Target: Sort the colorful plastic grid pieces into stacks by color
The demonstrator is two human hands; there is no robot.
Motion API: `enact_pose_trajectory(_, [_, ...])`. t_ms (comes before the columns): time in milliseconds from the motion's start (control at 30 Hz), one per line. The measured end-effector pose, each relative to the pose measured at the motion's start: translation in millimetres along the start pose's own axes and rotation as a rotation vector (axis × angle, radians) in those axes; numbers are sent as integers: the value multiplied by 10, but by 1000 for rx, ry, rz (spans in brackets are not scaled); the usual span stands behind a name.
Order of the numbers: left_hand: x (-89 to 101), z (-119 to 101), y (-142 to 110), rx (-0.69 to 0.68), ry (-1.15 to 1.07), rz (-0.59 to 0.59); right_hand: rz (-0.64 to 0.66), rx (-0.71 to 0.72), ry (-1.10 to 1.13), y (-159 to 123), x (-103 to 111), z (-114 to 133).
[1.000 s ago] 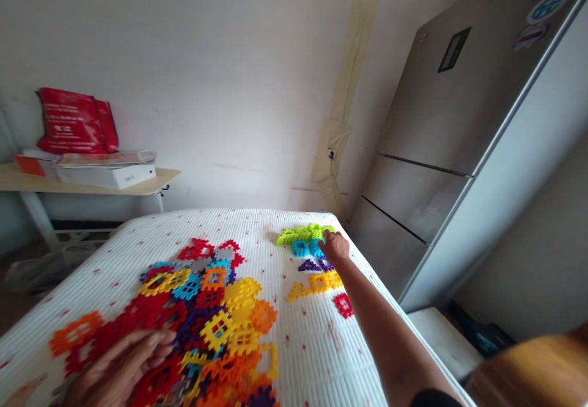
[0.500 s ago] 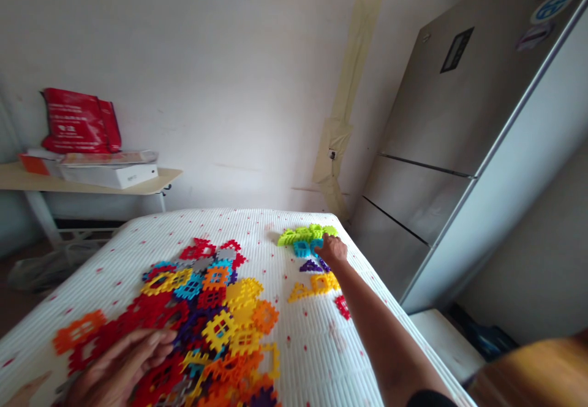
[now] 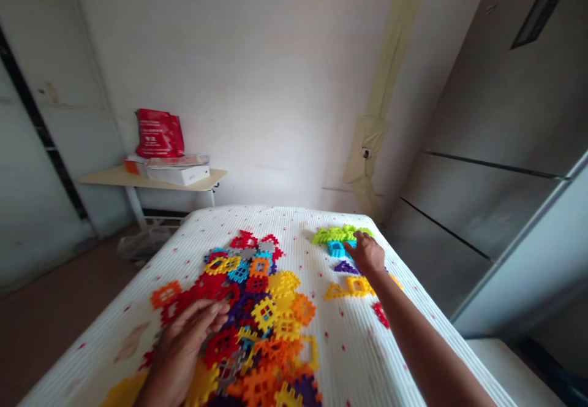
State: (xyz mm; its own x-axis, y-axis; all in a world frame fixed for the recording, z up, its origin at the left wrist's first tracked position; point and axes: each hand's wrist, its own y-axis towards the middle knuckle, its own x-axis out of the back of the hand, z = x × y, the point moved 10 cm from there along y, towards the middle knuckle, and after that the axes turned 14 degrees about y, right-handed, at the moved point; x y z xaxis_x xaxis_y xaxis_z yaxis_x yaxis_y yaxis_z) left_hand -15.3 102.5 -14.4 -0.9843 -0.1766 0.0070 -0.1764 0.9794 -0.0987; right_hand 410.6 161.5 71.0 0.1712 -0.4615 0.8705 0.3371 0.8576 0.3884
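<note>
White ribbed cloth (image 3: 331,352), flecked with red, covers a surface that runs toward a pale wall (image 3: 275,88). Over the near left side, the left hand (image 3: 184,346) hangs half curled beside a mixed pile of notched plastic pieces (image 3: 265,314); whether its fingertips pinch anything, I cannot tell. At the far right, the right hand (image 3: 369,252) is stretched out with thumb and fingers spread at the blue pieces (image 3: 336,249) — its grip, if any, is hidden by the hand itself. Just behind these lies a bright green row (image 3: 337,234); nearer come a purple piece (image 3: 345,266), yellow pieces (image 3: 369,287) and a red piece (image 3: 380,315), partly behind the forearm. They sit apart from the pile, seemingly by colour — probably so each kind is easy to pick out. Beyond stand a grey refrigerator (image 3: 459,205) and a side table (image 3: 108,176), whose white box (image 3: 169,175) seems to serve as a ledge.
</note>
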Motion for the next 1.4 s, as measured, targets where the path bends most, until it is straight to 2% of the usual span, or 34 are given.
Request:
enact_pose_trajectory(67, [46, -99, -24, -39, 7, -13, -20, 125, 96, -203, 30, 254])
enact_pose_trajectory(200, [95, -332, -84, -97, 183, 10, 112, 369, 286, -798, -162, 787])
enact_pose_trajectory(300, [-34, -493, -87, -172, 471, 150, 219, 467, 320, -1176, -398, 1038])
enact_pose_trajectory(400, [-225, -648, -17, -333, 837, 257, 252, 539, 296, -1375, -587, 1149])
enact_pose_trajectory(467, [-336, -729, 93, -437, 1096, 250, 230, 571, 291, -1423, -648, 1164])
enact_pose_trajectory(567, [-471, -772, 322, -469, 1285, 206, 178, 595, 312, -1444, -658, 1155])
enact_pose_trajectory(767, [-705, -576, 638, -352, 1529, 168, 109, 604, 359, -1452, -562, 1155])
enact_pose_trajectory(933, [-790, -384, 817, -239, 1691, 155, 108, 611, 382, -1454, -550, 1154])
enact_pose_trajectory(1200, [-889, -293, 959, -271, 1696, 160, 93, 608, 384, -1449, -535, 1161])
enact_pose_trajectory(1300, [-875, -359, 932, -295, 1624, 149, 99, 610, 377, -1449, -528, 1169])
enact_pose_trajectory(1400, [-787, -501, 892, -305, 1513, 91, 99, 610, 373, -1445, -530, 1169])
